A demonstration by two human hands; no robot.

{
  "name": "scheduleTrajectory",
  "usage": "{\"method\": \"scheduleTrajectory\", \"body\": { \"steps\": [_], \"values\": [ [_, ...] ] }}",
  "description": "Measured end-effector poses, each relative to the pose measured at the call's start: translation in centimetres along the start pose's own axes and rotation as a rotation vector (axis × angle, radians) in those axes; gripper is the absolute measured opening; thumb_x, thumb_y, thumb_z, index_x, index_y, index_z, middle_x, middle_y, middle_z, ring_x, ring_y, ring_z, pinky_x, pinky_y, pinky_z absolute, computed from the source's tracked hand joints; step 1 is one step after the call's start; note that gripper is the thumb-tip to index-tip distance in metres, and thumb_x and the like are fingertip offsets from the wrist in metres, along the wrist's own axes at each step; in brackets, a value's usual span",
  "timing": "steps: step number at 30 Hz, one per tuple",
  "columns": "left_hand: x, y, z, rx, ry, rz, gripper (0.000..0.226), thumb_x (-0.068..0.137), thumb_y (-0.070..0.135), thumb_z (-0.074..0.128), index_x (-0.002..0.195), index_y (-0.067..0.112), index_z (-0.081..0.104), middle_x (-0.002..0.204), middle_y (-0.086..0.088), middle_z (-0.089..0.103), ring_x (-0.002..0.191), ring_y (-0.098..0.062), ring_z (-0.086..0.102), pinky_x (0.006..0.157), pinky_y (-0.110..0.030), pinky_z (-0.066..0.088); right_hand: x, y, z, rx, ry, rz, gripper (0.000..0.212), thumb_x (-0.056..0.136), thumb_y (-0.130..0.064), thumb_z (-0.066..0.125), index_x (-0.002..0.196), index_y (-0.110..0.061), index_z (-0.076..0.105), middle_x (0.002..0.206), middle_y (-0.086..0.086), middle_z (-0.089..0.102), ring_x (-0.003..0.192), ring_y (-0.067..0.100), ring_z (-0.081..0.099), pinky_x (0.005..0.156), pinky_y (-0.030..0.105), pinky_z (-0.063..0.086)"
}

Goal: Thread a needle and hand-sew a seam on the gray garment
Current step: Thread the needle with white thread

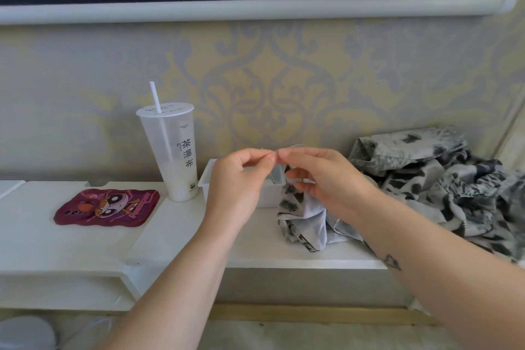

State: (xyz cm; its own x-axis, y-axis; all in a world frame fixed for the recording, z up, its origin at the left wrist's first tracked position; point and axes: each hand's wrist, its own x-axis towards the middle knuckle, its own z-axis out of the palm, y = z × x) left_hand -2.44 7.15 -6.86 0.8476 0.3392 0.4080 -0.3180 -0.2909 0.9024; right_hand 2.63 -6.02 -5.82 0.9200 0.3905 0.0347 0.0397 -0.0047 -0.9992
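On the bench (71, 247) I see, left to right: mat (106, 207), cup (173, 156), box (273, 196), then garment (440, 179) heaped far right.

Gray-and-black patterned garment (443, 179), white shelf (71, 241), maroon cartoon mat (106, 207).

2 hands (237, 179) at needle (261, 148) — garment (426, 179) beneath

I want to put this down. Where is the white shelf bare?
Bare shelf lies between the cartoon mat and the gray garment, in front of the cup and white box; also left of the mat. The garment crowds the right end.
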Motion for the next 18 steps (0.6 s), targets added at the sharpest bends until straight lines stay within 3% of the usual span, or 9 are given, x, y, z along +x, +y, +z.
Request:
{"method": "scheduleTrajectory", "body": {
  "steps": [5, 10, 13, 15, 18],
  "values": [
    [-0.1, 0.0, 0.4, 0.103, 0.045, 0.039, 0.013, 0.088, 0.028, 0.066, 0.076, 0.027, 0.070, 0.068, 0.023, 0.066, 0.071, 0.012, 0.058, 0.066, -0.003, 0.038, 0.1, 0.0, 1.3, 0.121, 0.111, 0.007, 0.005, 0.080, -0.027, 0.072, 0.079, -0.022, 0.071, 0.074, -0.010, 0.061, 0.075, 0.010, 0.050, 0.069, 0.022, 0.039],
    [0.1, -0.1, 0.5, 0.114, 0.037, 0.030, 0.009, 0.087, 0.029, 0.067, 0.082, 0.027, 0.073, 0.076, 0.022, 0.069, 0.078, 0.011, 0.059, 0.069, -0.003, 0.039, 0.4, 0.1, 1.7, 0.183, 0.123, -0.055, 0.008, 0.081, -0.024, 0.071, 0.074, -0.020, 0.070, 0.072, -0.005, 0.059, 0.077, 0.012, 0.048, 0.072, 0.025, 0.040],
    [0.1, 0.0, -0.1, -0.026, 0.013, -0.018, 0.013, 0.087, 0.029, 0.066, 0.098, 0.028, 0.072, 0.093, 0.021, 0.070, 0.091, 0.014, 0.060, 0.078, -0.003, 0.041, 0.3, -0.1, 1.1, 0.136, 0.104, -0.152, 0.007, 0.084, -0.022, 0.068, 0.077, -0.020, 0.069, 0.065, -0.011, 0.063, 0.067, 0.006, 0.050, 0.067, 0.022, 0.039],
    [0.5, 0.0, -0.8, -0.189, 0.068, -0.078, 0.016, 0.088, 0.026, 0.065, 0.104, 0.029, 0.068, 0.098, 0.022, 0.068, 0.092, 0.018, 0.059, 0.083, -0.005, 0.044, 0.1, -0.5, 0.5, 0.060, 0.042, -0.216, 0.007, 0.086, -0.020, 0.065, 0.081, -0.016, 0.066, 0.076, -0.007, 0.071, 0.060, 0.003, 0.052, 0.065, 0.021, 0.042],
    [1.5, -0.1, -1.8, -0.443, 0.204, -0.160, 0.015, 0.091, 0.021, 0.062, 0.104, 0.025, 0.067, 0.108, 0.015, 0.068, 0.105, 0.006, 0.061, 0.089, -0.018, 0.045, -0.3, -1.3, -0.4, -0.060, -0.121, -0.238, 0.007, 0.088, -0.013, 0.061, 0.082, -0.010, 0.061, 0.082, 0.001, 0.073, 0.062, 0.008, 0.055, 0.067, 0.021, 0.048]
  ]
}}
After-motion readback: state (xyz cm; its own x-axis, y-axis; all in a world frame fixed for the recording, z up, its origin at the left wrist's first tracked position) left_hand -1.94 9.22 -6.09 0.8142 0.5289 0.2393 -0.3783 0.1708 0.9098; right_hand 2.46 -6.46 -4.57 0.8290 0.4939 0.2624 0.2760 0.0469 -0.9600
